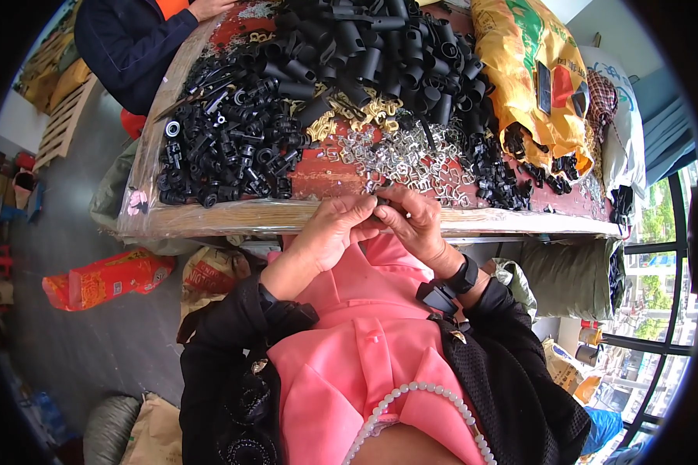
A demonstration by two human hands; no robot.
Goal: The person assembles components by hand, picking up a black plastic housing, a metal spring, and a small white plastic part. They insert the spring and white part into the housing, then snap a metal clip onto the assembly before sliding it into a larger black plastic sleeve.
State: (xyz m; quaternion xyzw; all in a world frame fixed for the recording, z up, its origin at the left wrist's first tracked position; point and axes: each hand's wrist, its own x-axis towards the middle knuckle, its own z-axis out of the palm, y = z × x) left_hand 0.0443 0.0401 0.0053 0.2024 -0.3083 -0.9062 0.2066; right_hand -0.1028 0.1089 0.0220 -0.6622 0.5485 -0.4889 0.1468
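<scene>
Close together at the table's near edge, my two hands meet over a small dark part [381,203]. My left hand [335,231] is closed, its thumb and fingertips pressed on the part. From the other side my right hand [417,226] pinches the same piece; the fingers hide most of it, so its exact shape cannot be made out. Just beyond my fingers lie scattered silver metal clips [419,164]. A heap of small black plastic fittings [236,151] is to the left, and black tubular pieces [364,58] are piled at the back.
Gold-coloured clips [372,111] lie mid-table. A yellow woven sack [520,54] spills black parts [504,182] at the right, with a phone [544,87] on it. Another person's sleeve [132,50] is at the far left. A red bag [108,280] lies on the floor.
</scene>
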